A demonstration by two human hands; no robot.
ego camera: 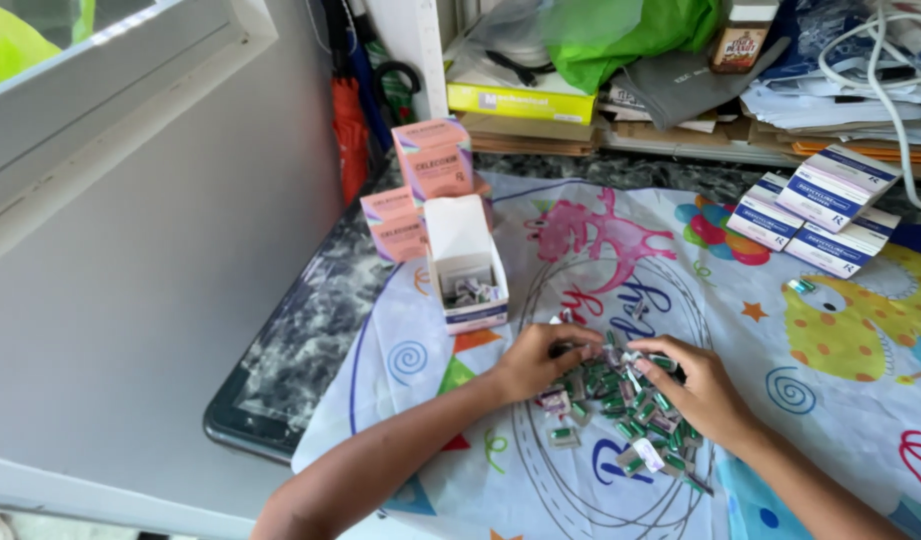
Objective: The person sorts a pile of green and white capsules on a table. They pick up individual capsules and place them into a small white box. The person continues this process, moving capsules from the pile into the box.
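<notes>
Many small green capsule packets (620, 405) lie heaped on the worktop (310, 330); few sit inside the open box (467, 285) at ten o'clock. Left hand (540, 360) and right hand (695, 395) rest spread on the heap, grip pinching nothing clearly.

Both hands rested on a heap of small green-and-silver capsule packets (620, 400) spread on a colourful printed cloth (830, 400) over the dark counter (310, 330). The left hand (540, 360) and right hand (695, 395) lay fingers-down among them. An open white box (465, 265) stood just to the far left, pink boxes (420, 185) behind it.
</notes>
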